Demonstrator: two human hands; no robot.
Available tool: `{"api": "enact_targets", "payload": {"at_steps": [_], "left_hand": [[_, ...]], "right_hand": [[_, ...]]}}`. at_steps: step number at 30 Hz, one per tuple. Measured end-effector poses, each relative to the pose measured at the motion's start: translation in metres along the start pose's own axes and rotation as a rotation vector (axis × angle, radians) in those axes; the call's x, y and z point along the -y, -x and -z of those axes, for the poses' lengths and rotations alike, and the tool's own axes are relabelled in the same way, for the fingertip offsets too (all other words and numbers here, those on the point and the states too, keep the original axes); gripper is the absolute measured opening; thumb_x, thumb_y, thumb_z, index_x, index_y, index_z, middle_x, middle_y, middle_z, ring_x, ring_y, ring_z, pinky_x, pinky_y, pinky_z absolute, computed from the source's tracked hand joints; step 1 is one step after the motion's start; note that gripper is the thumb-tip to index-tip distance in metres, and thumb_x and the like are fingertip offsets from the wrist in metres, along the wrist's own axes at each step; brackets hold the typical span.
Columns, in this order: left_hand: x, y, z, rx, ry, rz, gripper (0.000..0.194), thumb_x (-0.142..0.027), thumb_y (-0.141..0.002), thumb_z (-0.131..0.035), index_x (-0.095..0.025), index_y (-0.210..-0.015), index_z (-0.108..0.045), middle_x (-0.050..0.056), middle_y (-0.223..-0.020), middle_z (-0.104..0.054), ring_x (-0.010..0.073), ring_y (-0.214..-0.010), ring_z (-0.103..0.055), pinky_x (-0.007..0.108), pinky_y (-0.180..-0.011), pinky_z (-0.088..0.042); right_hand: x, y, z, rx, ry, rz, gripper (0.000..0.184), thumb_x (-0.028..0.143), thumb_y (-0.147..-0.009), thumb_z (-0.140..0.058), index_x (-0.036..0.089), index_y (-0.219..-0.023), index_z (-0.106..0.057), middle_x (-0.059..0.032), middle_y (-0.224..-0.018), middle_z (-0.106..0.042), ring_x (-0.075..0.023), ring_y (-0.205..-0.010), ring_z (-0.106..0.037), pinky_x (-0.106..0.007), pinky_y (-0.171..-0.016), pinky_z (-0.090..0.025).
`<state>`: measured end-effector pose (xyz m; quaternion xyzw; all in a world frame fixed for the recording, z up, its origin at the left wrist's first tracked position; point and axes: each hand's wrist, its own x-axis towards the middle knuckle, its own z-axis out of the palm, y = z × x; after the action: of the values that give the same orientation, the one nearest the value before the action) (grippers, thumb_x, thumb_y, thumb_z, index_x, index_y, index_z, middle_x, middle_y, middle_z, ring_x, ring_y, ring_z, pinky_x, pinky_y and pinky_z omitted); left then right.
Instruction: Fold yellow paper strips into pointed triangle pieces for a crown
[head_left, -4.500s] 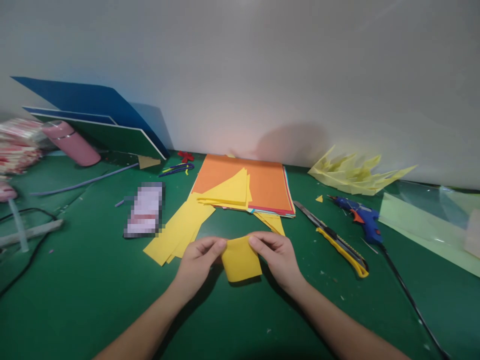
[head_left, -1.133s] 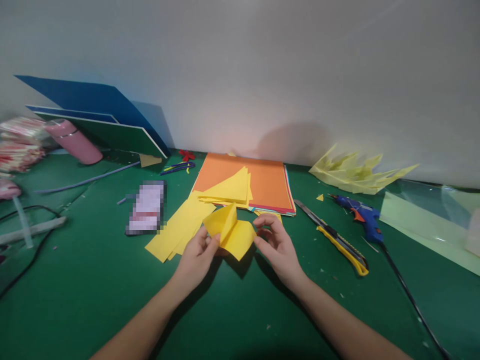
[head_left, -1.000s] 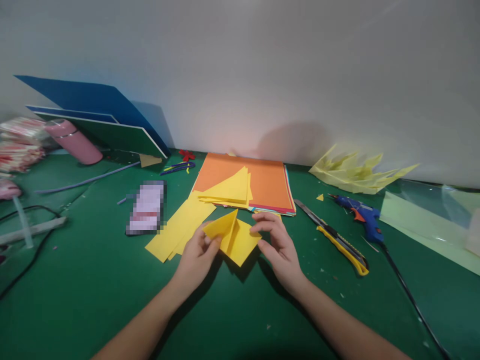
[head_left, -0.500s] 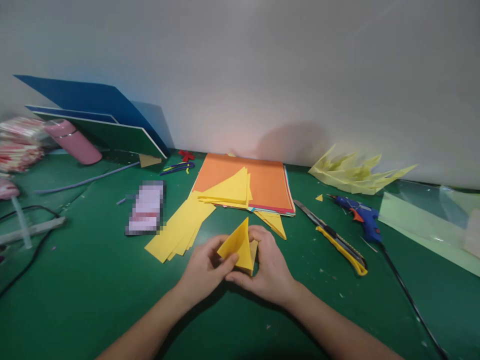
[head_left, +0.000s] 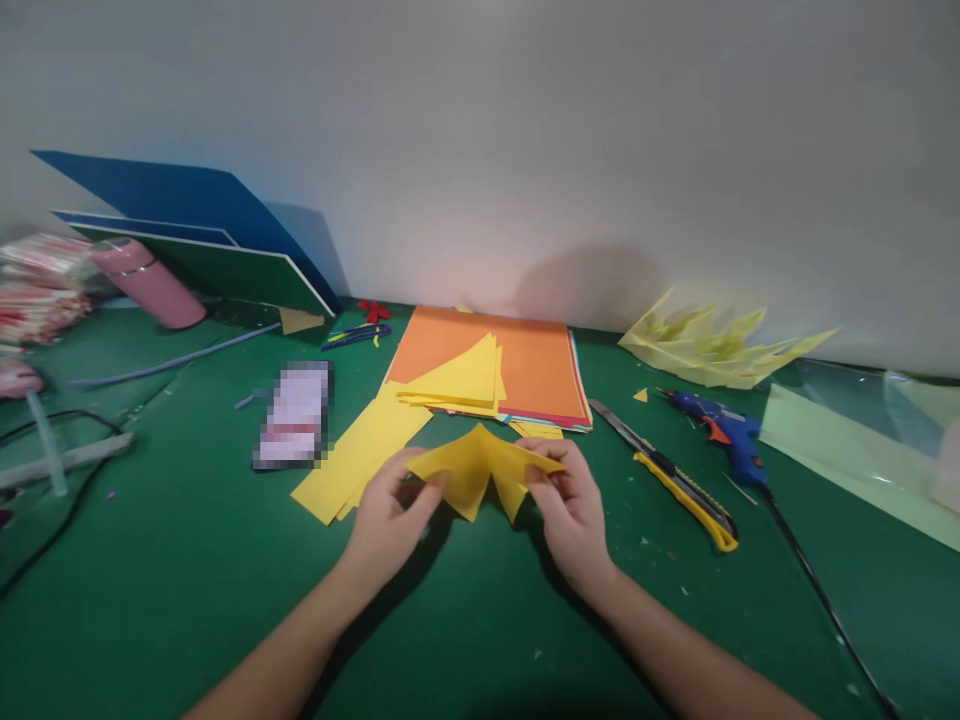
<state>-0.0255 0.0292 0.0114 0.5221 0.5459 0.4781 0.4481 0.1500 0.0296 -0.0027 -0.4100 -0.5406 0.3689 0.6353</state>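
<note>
A creased piece of yellow paper (head_left: 469, 480) is held up between my two hands, its fold peaking in the middle. My left hand (head_left: 394, 510) pinches its left side between thumb and fingers. On the other side, my right hand (head_left: 570, 510) grips the right part the same way. Just beyond lie yellow paper strips (head_left: 352, 465), fanned out on the green table (head_left: 450, 640). Folded yellow triangles (head_left: 461, 375) rest on a stack of coloured paper (head_left: 525, 350) with an orange sheet on top. More folded yellow paper (head_left: 541, 430) shows partly behind my right hand.
To the right lie a yellow utility knife (head_left: 686, 495) with its blade out and a blue glue gun (head_left: 727, 430) with a black cord. A spiky pale-yellow paper piece (head_left: 720, 345) sits behind. On the left are a phone (head_left: 292, 415), a pink bottle (head_left: 150, 285) and leaning boards (head_left: 187, 210).
The yellow paper went from a flat square to a folded triangle half a second ago, and now is spread open along its crease. My hands have moved apart with it.
</note>
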Motion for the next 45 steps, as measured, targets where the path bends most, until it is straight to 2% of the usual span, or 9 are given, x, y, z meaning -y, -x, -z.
{"api": "enact_targets", "payload": {"at_steps": [5,11,14,17,21,28,34,41,45], "left_hand": [[-0.009,-0.006,0.008,-0.081,0.159,0.009,0.026,-0.033,-0.059,-0.073,-0.02,-0.066,-0.052,0.002,-0.081,-0.063,0.0181,-0.079,-0.059,0.026,-0.067,-0.05],[-0.005,-0.009,0.015,-0.08,0.227,0.08,0.032,-0.037,-0.066,-0.072,-0.021,-0.084,-0.051,-0.007,-0.061,-0.047,0.0086,-0.054,-0.046,0.02,-0.054,-0.04],[-0.004,-0.01,0.018,-0.137,-0.033,-0.014,0.036,-0.031,-0.067,-0.07,-0.022,-0.095,-0.048,-0.008,-0.06,-0.046,0.0103,-0.052,-0.046,0.022,-0.055,-0.041],[-0.005,-0.006,0.018,-0.234,-0.477,-0.345,0.026,-0.021,-0.073,-0.061,-0.022,-0.097,-0.052,0.001,-0.081,-0.054,0.0181,-0.076,-0.055,0.033,-0.072,-0.047],[-0.001,0.003,0.01,0.14,-0.817,-0.616,0.019,-0.018,-0.088,-0.043,-0.022,-0.093,-0.061,0.008,-0.098,-0.057,0.0235,-0.097,-0.055,0.04,-0.085,-0.045],[0.014,0.004,0.005,0.465,-1.056,-0.483,0.045,-0.035,-0.09,-0.048,-0.018,-0.132,-0.046,0.011,-0.142,-0.044,0.0298,-0.132,-0.036,0.049,-0.108,-0.028],[0.007,0.005,0.007,0.576,-1.063,-0.425,0.058,-0.046,-0.088,-0.051,-0.018,-0.137,-0.041,0.01,-0.147,-0.036,0.0301,-0.137,-0.027,0.051,-0.111,-0.022],[0.005,0.004,0.008,0.574,-0.975,-0.442,0.056,-0.042,-0.08,-0.061,-0.022,-0.13,-0.047,0.01,-0.144,-0.042,0.0309,-0.135,-0.031,0.051,-0.112,-0.022],[0.003,0.004,0.007,0.555,-0.974,-0.425,0.056,-0.041,-0.075,-0.066,-0.02,-0.125,-0.05,0.013,-0.14,-0.044,0.0327,-0.13,-0.038,0.054,-0.11,-0.023]], "right_hand": [[-0.005,-0.005,0.003,-0.094,-0.196,-0.174,0.017,0.036,-0.078,-0.064,0.022,-0.078,-0.054,-0.0013,-0.075,-0.066,-0.0177,-0.07,-0.064,-0.029,-0.063,-0.051],[-0.005,-0.008,0.006,-0.095,-0.194,-0.383,0.03,0.045,-0.072,-0.069,0.023,-0.085,-0.053,-0.0011,-0.07,-0.068,-0.0188,-0.058,-0.065,-0.032,-0.055,-0.053],[-0.008,-0.01,0.007,-0.013,-0.05,-0.385,0.032,0.045,-0.072,-0.067,0.02,-0.088,-0.057,-0.0032,-0.07,-0.068,-0.0186,-0.059,-0.064,-0.031,-0.055,-0.053],[-0.013,-0.01,0.007,0.137,0.171,-0.317,0.026,0.041,-0.075,-0.06,0.018,-0.089,-0.061,-0.0012,-0.063,-0.064,-0.0157,-0.052,-0.059,-0.026,-0.05,-0.048],[-0.015,-0.009,0.009,0.284,0.535,-0.128,0.022,0.031,-0.081,-0.05,0.019,-0.093,-0.064,0.002,-0.059,-0.058,-0.0127,-0.046,-0.049,-0.024,-0.045,-0.039],[-0.012,-0.015,0.012,0.304,0.723,0.068,0.023,0.023,-0.078,-0.051,0.018,-0.096,-0.064,-0.0033,-0.072,-0.063,-0.0163,-0.057,-0.053,-0.027,-0.051,-0.043],[-0.014,-0.016,0.014,0.252,0.691,0.104,0.022,0.024,-0.08,-0.053,0.019,-0.098,-0.065,-0.0043,-0.077,-0.065,-0.0168,-0.06,-0.056,-0.029,-0.055,-0.048],[-0.016,-0.017,0.017,0.201,0.681,0.052,0.016,0.031,-0.084,-0.055,0.021,-0.085,-0.067,-0.0025,-0.071,-0.067,-0.0157,-0.053,-0.056,-0.029,-0.052,-0.048],[-0.013,-0.015,0.016,0.278,0.746,0.181,0.016,0.024,-0.088,-0.051,0.022,-0.081,-0.065,-0.0037,-0.075,-0.068,-0.0189,-0.066,-0.061,-0.031,-0.061,-0.049]]}}
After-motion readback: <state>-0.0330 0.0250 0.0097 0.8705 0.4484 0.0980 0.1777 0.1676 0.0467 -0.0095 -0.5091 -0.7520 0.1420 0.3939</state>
